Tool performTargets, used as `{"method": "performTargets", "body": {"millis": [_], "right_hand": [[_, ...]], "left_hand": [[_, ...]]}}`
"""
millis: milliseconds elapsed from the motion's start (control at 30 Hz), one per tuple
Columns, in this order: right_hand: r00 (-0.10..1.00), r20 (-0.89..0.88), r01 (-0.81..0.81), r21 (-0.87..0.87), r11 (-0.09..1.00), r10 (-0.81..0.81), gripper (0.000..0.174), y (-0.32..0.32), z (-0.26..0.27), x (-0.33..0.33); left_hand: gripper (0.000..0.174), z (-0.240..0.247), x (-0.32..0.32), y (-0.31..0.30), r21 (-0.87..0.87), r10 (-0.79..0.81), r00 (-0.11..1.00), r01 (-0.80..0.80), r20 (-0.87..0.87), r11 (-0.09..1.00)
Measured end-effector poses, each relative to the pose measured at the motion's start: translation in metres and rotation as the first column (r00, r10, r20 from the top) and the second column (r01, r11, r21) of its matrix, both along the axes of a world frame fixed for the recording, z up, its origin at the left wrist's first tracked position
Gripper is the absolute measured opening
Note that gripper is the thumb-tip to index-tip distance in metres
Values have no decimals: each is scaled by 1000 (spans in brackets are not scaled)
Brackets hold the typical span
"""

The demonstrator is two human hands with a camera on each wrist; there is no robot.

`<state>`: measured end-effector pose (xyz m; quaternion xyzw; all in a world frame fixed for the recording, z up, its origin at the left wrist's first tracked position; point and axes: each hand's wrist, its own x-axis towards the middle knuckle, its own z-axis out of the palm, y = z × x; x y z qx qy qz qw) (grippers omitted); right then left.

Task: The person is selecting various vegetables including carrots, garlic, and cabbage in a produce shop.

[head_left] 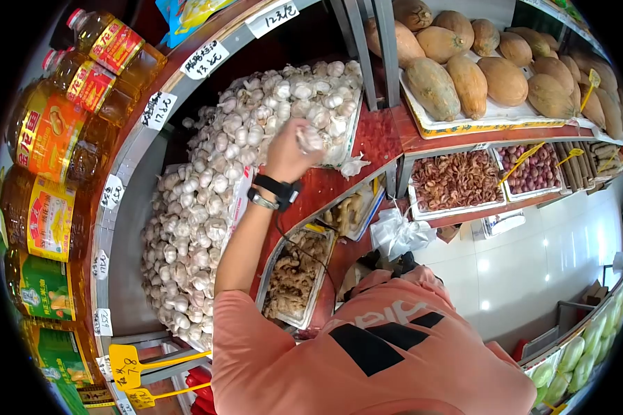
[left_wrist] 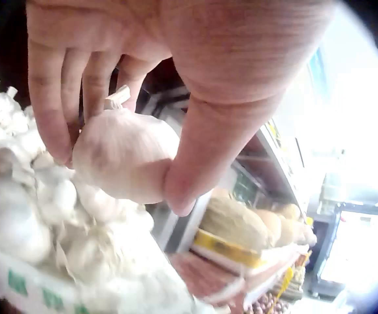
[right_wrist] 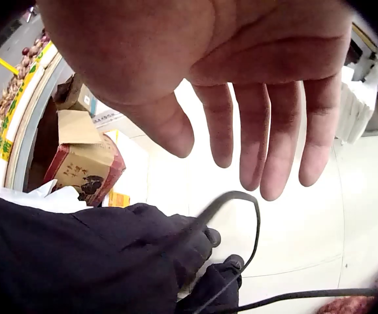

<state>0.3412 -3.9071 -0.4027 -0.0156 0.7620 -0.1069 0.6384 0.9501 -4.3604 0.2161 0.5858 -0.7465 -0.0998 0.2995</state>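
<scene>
Over the heaped garlic (head_left: 208, 228), my left hand (head_left: 289, 153) holds a single garlic bulb (left_wrist: 125, 156). In the left wrist view, the thumb presses one side of the bulb and the fingers curl round the other, with its cut stem pointing up. More white garlic bulbs (left_wrist: 19, 209) lie in a tray close below the hand. My right hand (right_wrist: 241, 85) hangs above the pale floor with fingers loosely extended and nothing in them. It is hidden in the head view.
Oil bottles (head_left: 52, 131) line a shelf beside the garlic. Trays of ginger (head_left: 298, 277), dried red shallots (head_left: 457, 181) and pumpkins (head_left: 505, 79) stand around. A white plastic bag (head_left: 398, 234) hangs at the stand's edge. A cardboard box (right_wrist: 87, 157) and a black cable (right_wrist: 254, 222) show near the right hand.
</scene>
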Motion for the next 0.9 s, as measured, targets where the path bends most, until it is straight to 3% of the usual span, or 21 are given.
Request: {"method": "performTargets", "body": {"millis": [133,167,200,300,433,500,633,667,700,733,800,900], "right_hand": [[992,2,-123,5,992,123,34,-33,-18,-16],[989,-54,-138,-34,990,136,34,-68,20,-7],[983,-111,-157,-71,985,148,33,-107,69,4],[976,-156,-195,-311,930,153,32,-173,97,8],[960,-205,-270,-485,832,192,27,-216,131,23],[963,-184,-259,-449,855,195,27,-212,126,28],[969,-138,-238,-273,932,207,28,-169,88,28],[967,-100,-251,-192,949,236,31,-153,76,23],[924,-87,-381,-157,911,371,31,-140,87,27],[979,8,-202,-88,975,204,32,-97,-14,-7],[995,16,-95,-89,991,97,37,-53,-26,-14],[997,1,-71,-19,997,71,38,-24,-16,-20]], "left_hand": [[57,-13,-27,17,120,25,999,-28,24,992],[56,-28,-24,14,-15,4,998,-3,61,1000],[57,-28,-27,17,3,-7,999,7,33,1000],[59,-22,-38,30,94,-33,998,38,-59,995],[60,-41,-38,24,-97,-39,998,43,48,994],[61,-46,-39,17,-237,-31,992,60,126,970],[61,-36,-46,16,-163,-3,964,48,266,985],[60,-32,-49,16,-171,13,967,31,255,985],[59,-31,-50,16,-177,30,970,14,243,984],[58,-34,-48,15,-172,28,970,15,242,985],[57,-41,-42,9,-162,22,969,19,244,987],[56,-42,-43,11,-200,29,970,20,240,980]]}}
